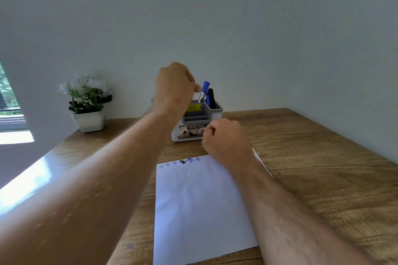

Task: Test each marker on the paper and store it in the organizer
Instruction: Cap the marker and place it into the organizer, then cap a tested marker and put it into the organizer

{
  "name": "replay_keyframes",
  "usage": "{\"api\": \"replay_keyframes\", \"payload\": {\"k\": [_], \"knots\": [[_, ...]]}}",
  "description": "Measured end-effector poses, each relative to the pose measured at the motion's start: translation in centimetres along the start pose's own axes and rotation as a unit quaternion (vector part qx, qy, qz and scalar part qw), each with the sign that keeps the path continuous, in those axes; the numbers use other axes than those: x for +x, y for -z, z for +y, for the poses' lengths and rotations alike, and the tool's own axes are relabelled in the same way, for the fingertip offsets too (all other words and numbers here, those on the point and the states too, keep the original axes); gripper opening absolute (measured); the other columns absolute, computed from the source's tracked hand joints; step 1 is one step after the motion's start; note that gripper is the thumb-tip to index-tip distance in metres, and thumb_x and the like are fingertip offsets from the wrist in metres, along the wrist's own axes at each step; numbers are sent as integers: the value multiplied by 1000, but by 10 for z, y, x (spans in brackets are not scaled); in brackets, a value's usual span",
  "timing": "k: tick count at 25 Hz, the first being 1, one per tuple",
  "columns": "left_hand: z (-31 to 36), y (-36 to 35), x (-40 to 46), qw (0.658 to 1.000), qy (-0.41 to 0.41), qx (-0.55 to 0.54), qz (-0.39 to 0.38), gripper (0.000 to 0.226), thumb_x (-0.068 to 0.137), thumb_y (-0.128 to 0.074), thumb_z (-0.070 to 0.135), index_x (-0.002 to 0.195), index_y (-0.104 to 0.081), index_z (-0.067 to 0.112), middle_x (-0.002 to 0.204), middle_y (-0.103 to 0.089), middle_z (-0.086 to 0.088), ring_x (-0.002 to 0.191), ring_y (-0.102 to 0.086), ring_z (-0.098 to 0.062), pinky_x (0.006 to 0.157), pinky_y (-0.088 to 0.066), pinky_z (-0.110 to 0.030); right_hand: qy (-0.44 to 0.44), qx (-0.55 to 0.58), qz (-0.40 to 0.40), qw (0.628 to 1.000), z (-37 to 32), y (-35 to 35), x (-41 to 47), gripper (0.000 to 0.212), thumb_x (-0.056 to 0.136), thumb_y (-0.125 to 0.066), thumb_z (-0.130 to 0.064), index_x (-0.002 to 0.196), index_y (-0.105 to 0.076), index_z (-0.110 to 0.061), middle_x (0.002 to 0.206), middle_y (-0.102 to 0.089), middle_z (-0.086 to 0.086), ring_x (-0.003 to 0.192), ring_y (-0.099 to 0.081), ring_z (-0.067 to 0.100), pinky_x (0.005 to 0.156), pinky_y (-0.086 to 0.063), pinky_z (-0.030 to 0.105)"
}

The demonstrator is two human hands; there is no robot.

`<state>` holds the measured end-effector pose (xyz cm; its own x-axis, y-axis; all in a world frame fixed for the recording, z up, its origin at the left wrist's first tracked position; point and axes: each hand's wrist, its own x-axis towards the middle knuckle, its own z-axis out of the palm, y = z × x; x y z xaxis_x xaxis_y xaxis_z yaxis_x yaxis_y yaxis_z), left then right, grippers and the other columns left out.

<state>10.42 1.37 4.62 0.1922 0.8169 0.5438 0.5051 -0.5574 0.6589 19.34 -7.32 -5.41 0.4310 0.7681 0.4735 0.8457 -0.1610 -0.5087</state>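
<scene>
Pale wall behind wooden table, window at left

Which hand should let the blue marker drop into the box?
Probably the left hand: it pinches the blue marker right over the organizer. The right hand is lower, curled in front of the organizer.

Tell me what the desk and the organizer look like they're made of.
Desk: wood or wood-look laminate, with visible brown grain and a glossy glare on its left side. Organizer: probably plastic, with smooth matte grey trays in a white moulded body.
</scene>
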Motion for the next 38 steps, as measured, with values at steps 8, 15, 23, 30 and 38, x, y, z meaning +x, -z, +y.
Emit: {"api": "replay_keyframes", "payload": {"k": [8, 15, 23, 30, 38], "knots": [[-86, 83, -32, 956, 76, 262, -111, 30, 75, -80, 48, 85, -71, 21, 92, -72, -5, 87, -65, -24, 82, -55, -40, 33, 37, -10, 999, -5, 10, -13, 27, 90, -49, -15, 84, -75, -15, 76, -71, 1, 65, -63, 8, 49, -42, 17], [-149, 82, -69, 917, 79, 308, -240, 40, 91, -38, 70, 112, -49, 37, 137, -39, -3, 133, -29, -31, 105, -26, -53, 32, 36, -23, 999, -11, 12, -17, 29, 91, -48, -13, 88, -77, -16, 80, -73, 0, 56, -56, 2, 46, -35, 16], [-122, 43, -62, 921, 81, 281, -258, 34, 93, -48, 57, 121, -47, 36, 141, -41, -5, 134, -29, -32, 107, -27, -50, 38, 26, -37, 998, -10, 10, -18, 27, 92, -49, -15, 92, -76, -16, 85, -73, 2, 63, -58, 8, 50, -37, 18], [-101, 44, -43, 959, 29, 259, -109, 27, 80, -74, 45, 97, -67, 26, 103, -68, -1, 95, -61, -21, 82, -50, -39, 54, 24, -40, 997, -7, 4, -11, 26, 94, -51, -16, 94, -77, -17, 91, -73, 1, 72, -61, 8, 57, -44, 19], [-94, 42, -54, 926, 111, 328, -153, 51, 66, -78, 64, 88, -67, 18, 76, -63, -1, 69, -61, -18, 61, -50, -31, 55, 37, -41, 997, -7, 5, -13, 24, 95, -52, -16, 96, -76, -17, 91, -74, 2, 70, -59, 5, 55, -40, 14]]}}
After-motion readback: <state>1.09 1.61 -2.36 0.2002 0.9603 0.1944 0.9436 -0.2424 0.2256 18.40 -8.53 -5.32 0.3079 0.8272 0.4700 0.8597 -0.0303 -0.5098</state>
